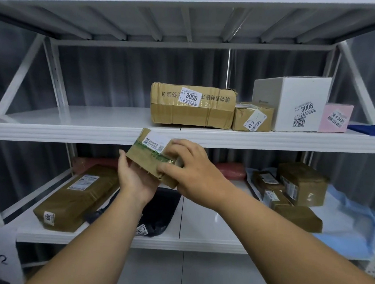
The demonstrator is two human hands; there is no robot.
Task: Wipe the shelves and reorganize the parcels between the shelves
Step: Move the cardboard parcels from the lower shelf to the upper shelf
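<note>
Left hand cupping underside of small brown parcel, right hand gripping its right end, parcel tilted, held before front edge of upper shelf, large taped carton mid-shelf behind.

The upper shelf carries a taped brown carton, a small brown box, a white box, a pink box and a blue cloth (all towards its right). The lower shelf holds a long brown parcel, a black bag, red parcels, stacked brown boxes and blue wrapping.
</note>
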